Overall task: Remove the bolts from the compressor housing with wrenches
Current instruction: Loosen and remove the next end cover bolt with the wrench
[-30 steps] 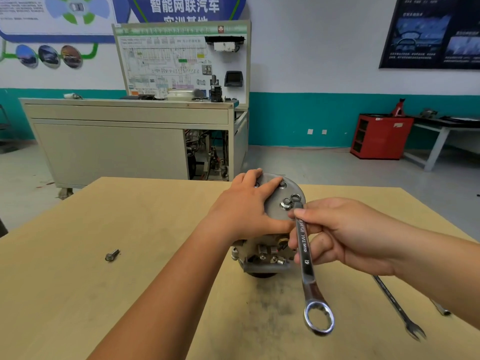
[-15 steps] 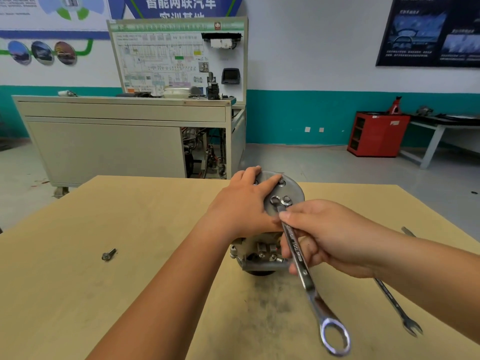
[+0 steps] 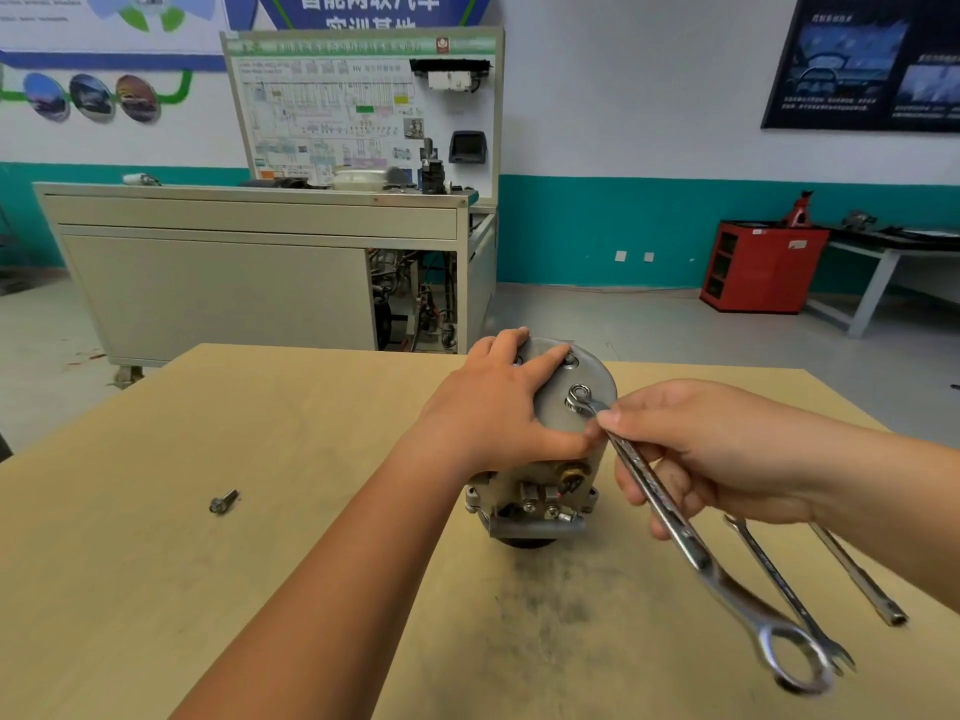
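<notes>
On my feed the housing (image 3: 540,491) stands on the worktop (image 3: 156,563), mid-table toward the far edge, with its round plate (image 3: 589,374) facing up at me. The left hand (image 3: 498,407) lies spread on that plate with the fingers straight and the thumb along the lower rim. It presses down and grips nothing.

The right hand (image 3: 717,454) is clamped on a wrench (image 3: 665,506), thumb on top of the shank and fingers curled beneath. The wrench's small ring end sits on a bolt (image 3: 577,394) at the plate's right side. The shank slants down to my right, and its large ring end is blurred.

I see a second bolt (image 3: 570,360) in the plate just above, beside the left index fingertip. A loose bolt (image 3: 223,501) lies on the worktop well left of the housing. Right of the housing, a spanner (image 3: 779,579) and a thin bar (image 3: 857,579) lie side by side, running out from under the right wrist. A dark smudge (image 3: 566,605) marks the worktop in front of the housing.
</notes>
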{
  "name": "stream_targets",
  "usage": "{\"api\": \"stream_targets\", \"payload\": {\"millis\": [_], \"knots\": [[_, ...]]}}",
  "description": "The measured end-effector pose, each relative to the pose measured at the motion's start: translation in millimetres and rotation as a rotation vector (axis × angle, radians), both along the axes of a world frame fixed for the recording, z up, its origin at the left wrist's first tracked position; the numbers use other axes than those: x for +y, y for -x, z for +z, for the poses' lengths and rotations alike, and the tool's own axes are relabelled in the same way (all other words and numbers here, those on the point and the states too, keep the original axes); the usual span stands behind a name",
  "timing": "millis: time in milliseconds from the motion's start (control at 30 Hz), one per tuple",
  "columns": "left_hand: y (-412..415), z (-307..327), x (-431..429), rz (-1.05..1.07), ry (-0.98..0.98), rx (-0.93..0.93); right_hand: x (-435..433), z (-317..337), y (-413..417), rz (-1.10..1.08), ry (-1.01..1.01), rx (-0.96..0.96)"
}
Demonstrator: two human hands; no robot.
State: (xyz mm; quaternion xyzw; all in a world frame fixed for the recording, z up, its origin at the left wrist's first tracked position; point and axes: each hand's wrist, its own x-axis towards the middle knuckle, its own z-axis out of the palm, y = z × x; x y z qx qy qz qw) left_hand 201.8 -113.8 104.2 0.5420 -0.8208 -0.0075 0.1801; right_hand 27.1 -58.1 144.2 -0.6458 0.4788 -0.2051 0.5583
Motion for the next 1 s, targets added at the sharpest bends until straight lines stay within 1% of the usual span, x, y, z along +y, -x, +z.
{"api": "stream_targets", "payload": {"millis": [33,100,167,233,300,333,367,400,533,600,667,700,733,800,867,933,1000], "knots": [[-1,0,0,-0.005,0.003,0.004,-2,4,5,0.040,0.033,0.113],[-3,-1,-1,-0.014,0.015,0.011,-11,18,16,0.117,0.139,0.397],[-4,-2,-2,-0.016,0.018,0.019,-26,37,27,0.175,0.292,0.687],[-3,-2,-2,-0.017,0.004,0.019,-44,50,33,0.178,0.481,0.900],[-1,-1,-3,-0.014,-0.003,0.017,-61,53,35,0.156,0.690,1.022],[0,-1,-3,-0.011,-0.001,0.011,-69,53,34,0.157,0.776,1.043],[1,0,-3,-0.009,-0.001,0.006,-74,53,33,0.164,0.827,1.045],[1,0,-3,-0.007,-0.002,0.003,-79,54,33,0.177,0.838,1.037],[-1,0,-2,0.000,-0.013,0.014,-78,60,39,0.207,0.726,0.969],[-3,0,-1,-0.003,-0.018,0.015,-74,62,47,0.165,0.718,0.913],[-5,0,-1,-0.003,-0.021,0.013,-67,61,50,0.076,0.725,0.822],[-5,0,-2,-0.002,-0.019,0.016,-62,59,48,0.013,0.691,0.711],[-5,-1,-2,-0.001,-0.015,0.018,-56,54,43,-0.053,0.611,0.541],[-4,-1,-2,0.000,-0.012,0.019,-39,39,31,-0.168,0.401,0.184],[-3,0,-2,0.001,-0.018,0.021,-18,19,17,-0.214,0.212,-0.077],[-2,1,-1,-0.004,-0.023,0.025,1,3,2,-0.182,0.059,-0.234],[-1,2,-2,-0.013,-0.030,0.021,11,-4,-9,-0.141,-0.009,-0.303]]}}
